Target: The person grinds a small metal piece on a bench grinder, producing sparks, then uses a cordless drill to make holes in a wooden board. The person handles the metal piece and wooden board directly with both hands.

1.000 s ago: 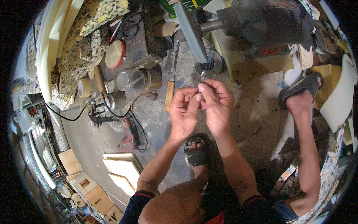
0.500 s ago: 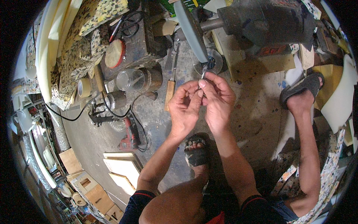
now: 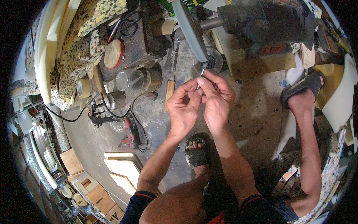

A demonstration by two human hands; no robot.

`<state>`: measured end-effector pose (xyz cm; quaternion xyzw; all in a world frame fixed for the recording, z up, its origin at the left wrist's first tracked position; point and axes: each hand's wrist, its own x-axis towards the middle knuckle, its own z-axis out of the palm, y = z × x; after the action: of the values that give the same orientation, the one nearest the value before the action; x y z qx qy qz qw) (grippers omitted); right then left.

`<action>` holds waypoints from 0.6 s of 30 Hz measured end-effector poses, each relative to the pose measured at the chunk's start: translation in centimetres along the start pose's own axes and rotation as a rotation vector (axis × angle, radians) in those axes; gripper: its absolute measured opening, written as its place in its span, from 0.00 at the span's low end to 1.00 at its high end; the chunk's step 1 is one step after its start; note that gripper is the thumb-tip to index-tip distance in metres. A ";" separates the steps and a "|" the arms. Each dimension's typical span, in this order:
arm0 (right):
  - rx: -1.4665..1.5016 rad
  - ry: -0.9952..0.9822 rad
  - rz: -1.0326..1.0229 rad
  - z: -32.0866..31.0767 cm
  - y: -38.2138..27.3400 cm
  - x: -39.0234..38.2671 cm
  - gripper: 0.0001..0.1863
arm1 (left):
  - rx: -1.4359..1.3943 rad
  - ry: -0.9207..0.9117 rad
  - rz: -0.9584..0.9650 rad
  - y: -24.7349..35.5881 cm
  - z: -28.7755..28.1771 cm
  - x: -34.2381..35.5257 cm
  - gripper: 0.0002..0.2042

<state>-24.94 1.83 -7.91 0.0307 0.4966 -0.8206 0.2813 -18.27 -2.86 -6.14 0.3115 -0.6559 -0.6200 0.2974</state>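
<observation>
A small shiny metal piece [image 3: 203, 70] is pinched between the fingertips of both my hands. My left hand [image 3: 184, 114] steadies its lower end, fingers curled. The thumb and forefinger of my right hand [image 3: 217, 106] close on it from the right. Its upper tip is at the lower edge of a grey wheel [image 3: 191, 33], seemingly touching it. That wheel sits on the shaft of a dark motor [image 3: 266, 28]. Most of the piece is covered by my fingers, so its exact kind is hidden. Below the wheel stands a clear round dish [image 3: 216, 61] with dark contents.
Left of my hands lies a wooden-handled file [image 3: 170, 89]. Beyond it are a clear jar [image 3: 130, 79], a tape roll [image 3: 83, 87], a red power drill [image 3: 129, 136] with cord, and a round red-rimmed pad [image 3: 114, 54]. Light boards [image 3: 121, 170] lie lower left. My sandalled feet flank the work.
Both hands have shifted very slightly left, and the metal piece is tilted a little differently at the wheel's edge. My grip stays closed on it.
</observation>
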 end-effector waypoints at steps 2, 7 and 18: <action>0.022 -0.001 0.005 0.1 -0.2 -0.1 0.10 | 0.007 0.001 -0.001 0.0 -0.1 0.0 0.12; 0.051 0.005 0.009 0.4 -0.2 0.1 0.10 | -0.004 0.015 -0.026 0.0 0.0 0.1 0.12; 0.072 0.013 -0.011 0.4 0.3 0.5 0.09 | 0.014 0.007 -0.046 -0.2 -0.2 0.3 0.12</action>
<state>-25.12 1.16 -8.09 0.0434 0.4686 -0.8393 0.2723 -18.29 -3.26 -6.28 0.3306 -0.6520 -0.6209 0.2830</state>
